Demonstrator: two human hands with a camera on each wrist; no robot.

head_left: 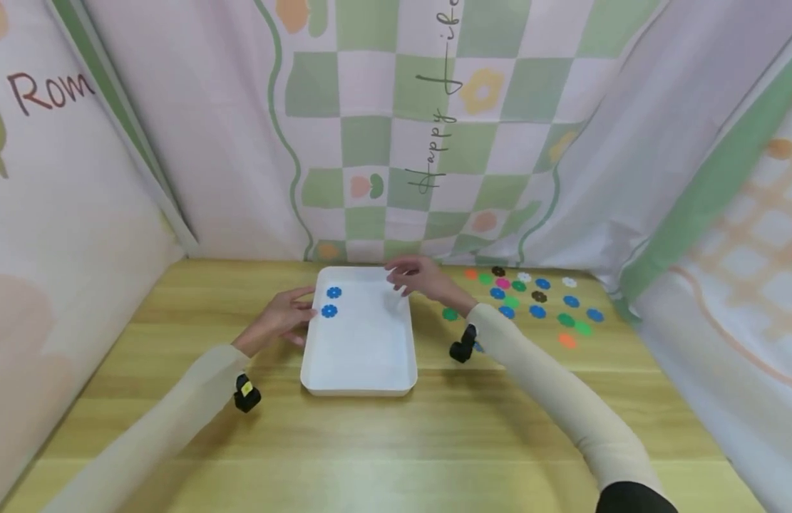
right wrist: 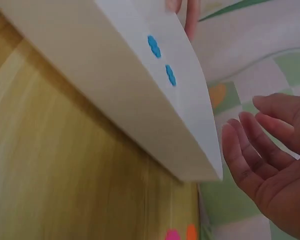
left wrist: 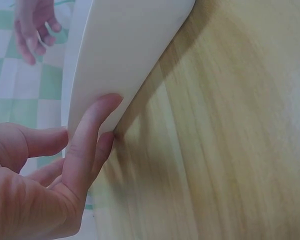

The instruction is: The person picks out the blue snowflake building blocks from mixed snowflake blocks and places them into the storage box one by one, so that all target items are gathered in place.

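A white rectangular tray [head_left: 360, 356] lies on the wooden table with two blue flower-shaped discs [head_left: 331, 293] inside, near its far left corner, one nearer than the other. My left hand [head_left: 281, 315] is at the tray's left side; in the left wrist view its fingers [left wrist: 87, 132] rest against the outer wall and the thumb tip is right at the rim. Over the far right corner hovers my right hand [head_left: 424, 279]. Its fingers are loosely bent, with nothing between them in the right wrist view.
Right of the tray several flower-shaped discs [head_left: 537, 312] in blue, green, orange, brown, white and pink are scattered across the wooden table [head_left: 370, 449]. Patterned curtains [head_left: 363, 142] stand behind the table and along both sides.
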